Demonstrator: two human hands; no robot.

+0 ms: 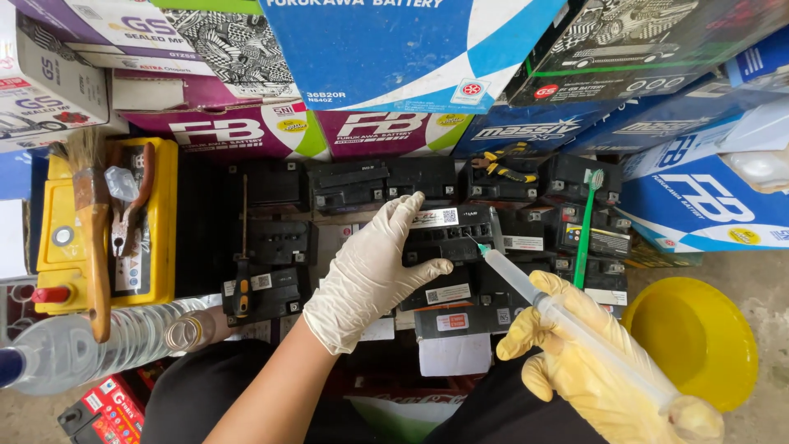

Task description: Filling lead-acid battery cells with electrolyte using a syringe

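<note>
My left hand (pixel 370 275), in a white glove, rests on a small black battery (pixel 448 238), thumb and fingers spread over its top edge. In a yellow glove, my right hand (pixel 588 370) grips a clear plastic syringe (pixel 534 296). The syringe slants up to the left, and its needle tip touches the top of that same black battery near its right end. Several more small black batteries (pixel 279 247) lie in rows around it.
A yellow battery (pixel 107 226) at the left carries a paintbrush (pixel 94 238) and pliers. A clear bottle (pixel 107 341) lies below it. A screwdriver (pixel 242 279), a green toothbrush (pixel 588 230), a yellow bowl (pixel 699 337) and stacked cardboard boxes (pixel 394 49) surround the batteries.
</note>
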